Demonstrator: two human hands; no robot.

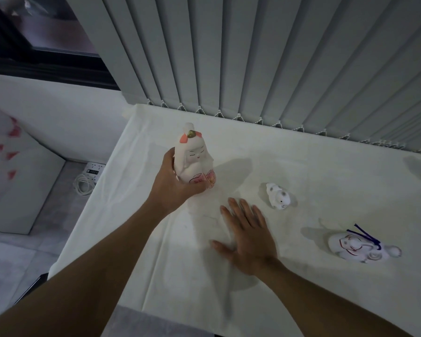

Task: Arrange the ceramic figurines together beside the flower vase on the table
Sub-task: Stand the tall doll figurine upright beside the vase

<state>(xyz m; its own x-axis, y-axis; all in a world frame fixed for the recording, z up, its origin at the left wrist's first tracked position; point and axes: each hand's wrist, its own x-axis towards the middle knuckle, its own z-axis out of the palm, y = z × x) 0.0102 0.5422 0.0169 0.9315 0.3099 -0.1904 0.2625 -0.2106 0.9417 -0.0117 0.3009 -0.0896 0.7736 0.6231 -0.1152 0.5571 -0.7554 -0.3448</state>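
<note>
Three ceramic figurines on a white-clothed table (326,171), listed left to right
1. Left hand (173,183): closed around the lower back of a tall doll figurine (195,159), white, with orange hair ornaments and pink flower panels; held upright, whether its base touches the cloth cannot be told
2. Right hand (248,237): spread wide, palm down, blurred, holding nothing; just right of and nearer than the left hand
3. Small animal figurine (278,196): white, near the right hand's fingertips, on their far right
4. Lying figurine (360,246): white, with blue cord, well right of the right hand
5. Vertical blinds (253,57): grey, beyond both hands
</note>
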